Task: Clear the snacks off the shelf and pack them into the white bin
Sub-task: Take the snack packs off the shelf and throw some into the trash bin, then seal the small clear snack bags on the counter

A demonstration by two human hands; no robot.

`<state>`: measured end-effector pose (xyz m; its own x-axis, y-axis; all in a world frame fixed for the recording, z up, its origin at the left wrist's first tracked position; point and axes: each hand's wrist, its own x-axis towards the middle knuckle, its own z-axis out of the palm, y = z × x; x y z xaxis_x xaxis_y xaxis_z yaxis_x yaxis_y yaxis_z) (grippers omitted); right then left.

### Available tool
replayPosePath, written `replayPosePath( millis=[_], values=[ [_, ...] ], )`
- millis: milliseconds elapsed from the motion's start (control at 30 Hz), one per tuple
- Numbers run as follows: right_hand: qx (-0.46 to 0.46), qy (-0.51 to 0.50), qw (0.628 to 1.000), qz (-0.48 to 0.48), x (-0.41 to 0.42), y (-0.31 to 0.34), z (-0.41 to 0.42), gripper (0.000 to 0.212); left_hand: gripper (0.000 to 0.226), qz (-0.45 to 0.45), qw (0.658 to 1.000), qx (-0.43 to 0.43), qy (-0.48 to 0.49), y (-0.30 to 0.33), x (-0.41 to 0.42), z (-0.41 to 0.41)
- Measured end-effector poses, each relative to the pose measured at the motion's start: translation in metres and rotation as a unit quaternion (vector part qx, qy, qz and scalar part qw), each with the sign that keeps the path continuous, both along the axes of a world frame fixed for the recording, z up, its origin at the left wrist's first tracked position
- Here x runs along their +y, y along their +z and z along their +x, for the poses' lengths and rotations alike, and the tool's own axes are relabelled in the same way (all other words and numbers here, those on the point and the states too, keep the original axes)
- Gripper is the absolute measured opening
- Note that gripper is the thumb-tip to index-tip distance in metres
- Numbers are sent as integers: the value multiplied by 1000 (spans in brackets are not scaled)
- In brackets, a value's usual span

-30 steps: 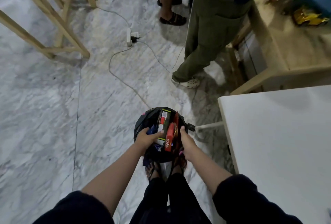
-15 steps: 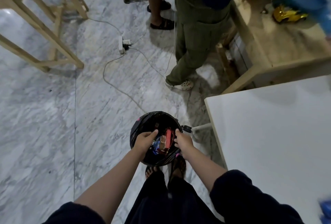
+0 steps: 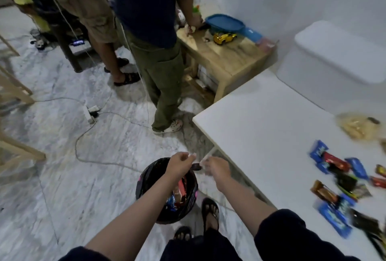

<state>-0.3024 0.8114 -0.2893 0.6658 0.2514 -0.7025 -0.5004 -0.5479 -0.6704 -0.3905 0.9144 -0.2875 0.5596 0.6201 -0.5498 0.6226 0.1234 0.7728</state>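
A round bin lined with a black bag (image 3: 146,187) stands on the floor by my feet, and several snack packs (image 3: 179,189) lie in it. My left hand (image 3: 179,165) hovers over its far rim with its fingers curled, pinching a dark flap of the bag (image 3: 196,166). Just right of the flap is my right hand (image 3: 216,168), blurred, with its grip unclear. Blue, red and brown snack packs (image 3: 336,161) and a bag of pale chips (image 3: 359,128) lie on the white table (image 3: 261,127). A white lidded bin (image 3: 334,56) sits beyond the table.
Two people (image 3: 158,51) stand close ahead on the marble floor. A power strip (image 3: 90,112) and its cable trail across the floor. A wooden side table (image 3: 229,60) carries a yellow toy car (image 3: 224,37) and a blue lid. Wooden frames stand at the left.
The view has swung up and to the right, bringing the snacks on the table into sight. My hands have left the sides of the black bin's rim and now meet over its far edge.
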Motion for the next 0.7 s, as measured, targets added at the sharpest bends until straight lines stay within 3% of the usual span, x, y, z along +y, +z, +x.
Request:
replayPosePath(
  millis=[233, 367, 467, 533, 700],
  values=[
    [-59, -116, 991, 7, -99, 23, -1, 42, 39, 0, 992, -39, -123, 27, -70, 42],
    [-59, -224, 972, 29, -161, 35, 6, 27, 22, 31, 979, -63, -191, 40, -128, 70],
    [-49, -308, 948, 59, -212, 44, 16, 19, 47, 62, 961, -82, -257, 53, -178, 90],
    [-56, -348, 933, 72, -251, 50, 24, 15, 48, 63, 955, -79, -277, 59, -213, 105],
    [-94, -415, 903, 59, -358, 59, 39, 14, 20, 34, 946, -80, -312, 66, -316, 138]
  ],
)
